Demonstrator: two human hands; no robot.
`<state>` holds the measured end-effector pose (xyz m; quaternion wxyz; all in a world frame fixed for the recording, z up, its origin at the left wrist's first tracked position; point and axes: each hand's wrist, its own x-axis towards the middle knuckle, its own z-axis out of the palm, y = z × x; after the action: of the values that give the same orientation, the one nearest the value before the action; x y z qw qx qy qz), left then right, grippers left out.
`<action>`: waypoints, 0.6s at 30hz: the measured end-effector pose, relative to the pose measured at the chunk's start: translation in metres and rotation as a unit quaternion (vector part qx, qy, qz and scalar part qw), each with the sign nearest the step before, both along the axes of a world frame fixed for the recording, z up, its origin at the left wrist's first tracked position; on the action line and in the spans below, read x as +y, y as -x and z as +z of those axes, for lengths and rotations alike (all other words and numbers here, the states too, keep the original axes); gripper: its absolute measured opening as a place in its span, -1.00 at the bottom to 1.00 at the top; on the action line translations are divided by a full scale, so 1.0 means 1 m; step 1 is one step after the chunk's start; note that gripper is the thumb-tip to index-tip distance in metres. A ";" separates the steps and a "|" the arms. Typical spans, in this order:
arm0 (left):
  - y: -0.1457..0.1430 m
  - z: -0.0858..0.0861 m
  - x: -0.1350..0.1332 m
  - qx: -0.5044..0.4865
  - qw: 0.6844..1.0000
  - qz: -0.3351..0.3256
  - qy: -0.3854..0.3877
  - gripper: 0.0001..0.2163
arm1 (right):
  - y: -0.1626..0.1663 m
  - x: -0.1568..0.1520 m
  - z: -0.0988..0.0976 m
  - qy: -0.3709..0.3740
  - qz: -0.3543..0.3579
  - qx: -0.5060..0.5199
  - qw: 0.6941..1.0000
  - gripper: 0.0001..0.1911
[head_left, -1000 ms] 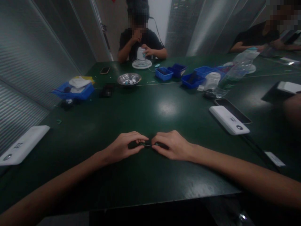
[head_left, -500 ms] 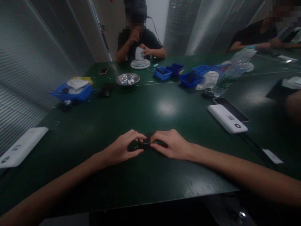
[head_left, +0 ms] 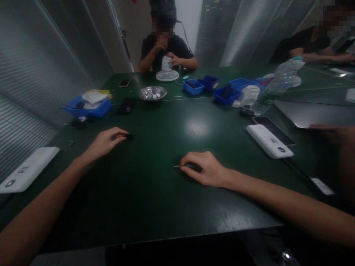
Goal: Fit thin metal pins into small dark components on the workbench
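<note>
My left hand (head_left: 107, 142) is out over the left middle of the table, its fingers pinched on a small dark piece (head_left: 129, 136) whose kind I cannot make out. Nearer the table's front, my right hand (head_left: 206, 168) is curled closed around a slim tool with a thin metal shaft (head_left: 176, 166). The shaft points left from the fingertips, and the palm hides the rest. A wide gap of green tabletop (head_left: 155, 199) separates the two hands.
Ahead are a metal bowl (head_left: 146, 89), a blue bin (head_left: 97, 110) and a black item (head_left: 126, 107). White power banks (head_left: 270, 142) lie at both sides, the right one beside a phone (head_left: 273, 129) and a tilted bottle (head_left: 264, 98). A person opposite handles a white fan (head_left: 167, 75).
My left hand has moved forward and left, away from my right hand, carrying the small dark piece. My right hand has stayed almost in place. A flat grey panel now shows at far right.
</note>
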<state>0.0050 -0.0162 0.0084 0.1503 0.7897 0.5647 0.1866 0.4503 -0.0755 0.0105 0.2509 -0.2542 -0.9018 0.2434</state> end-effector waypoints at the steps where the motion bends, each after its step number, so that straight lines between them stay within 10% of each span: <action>1: 0.018 -0.001 0.004 0.012 0.999 0.030 -0.004 -0.54 | 0.000 0.000 0.001 -0.003 0.001 -0.001 1.000 -0.80; 8: 0.090 -0.003 0.012 0.007 0.987 0.156 0.041 -0.31 | 0.000 -0.001 0.002 0.000 -0.001 -0.004 1.000 -0.79; 18: 0.091 0.008 0.009 0.082 0.951 0.291 0.058 -0.64 | 0.000 -0.001 0.000 -0.003 0.005 -0.007 1.000 -0.80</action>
<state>-0.0859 -0.0071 0.0160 0.0878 0.5938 0.7901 0.1238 0.4503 -0.0766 0.0107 0.2445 -0.2508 -0.9053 0.2402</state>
